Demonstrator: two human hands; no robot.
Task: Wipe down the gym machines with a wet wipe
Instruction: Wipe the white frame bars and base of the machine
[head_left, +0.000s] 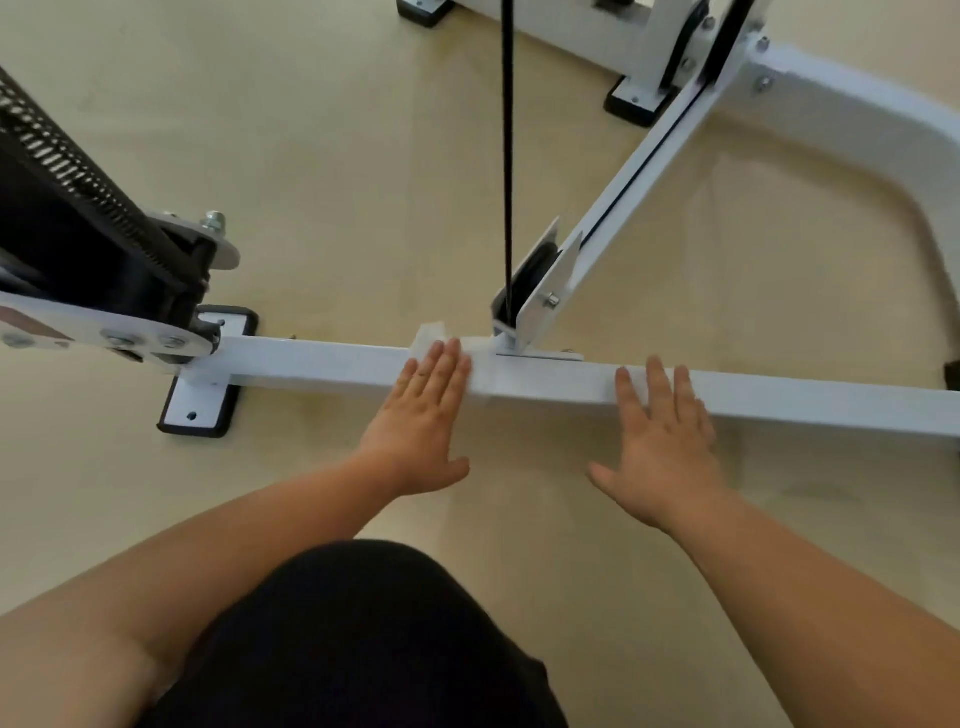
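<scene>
Both hands lie flat with straight fingers on the white bar (322, 364), which crosses the view from nine o'clock to three o'clock, low on the floor (363, 156). Just left of centre, the left hand (421, 415) has its fingers close together and presses the wet wipe (432, 336) down on the bar's top without gripping it. The wipe is white like the bar and drapes over it. It shows past the fingertips at the hand's twelve o'clock and along the bar at its two o'clock. Further toward three o'clock, the right hand (662, 431) rests with fingers slightly spread across the bar and thumb out to the side, holding nothing and apart from the wipe.

At nine o'clock a black mesh guard (57, 156) slants down to a metal plate with a bolt (214, 221). Below it a white foot plate (200, 400) with a black rubber edge lies on the floor under the bar's end. Just beyond the wipe, a white bracket (545, 291) stands on the bar, and a black cable (507, 156) rises from it toward twelve o'clock. A white slanted arm (649, 161) runs from the bracket toward one o'clock and meets a curved white tube (857, 114) that bends toward three o'clock. At six o'clock the person's knee in black cloth (363, 634) sits between the forearms.
</scene>
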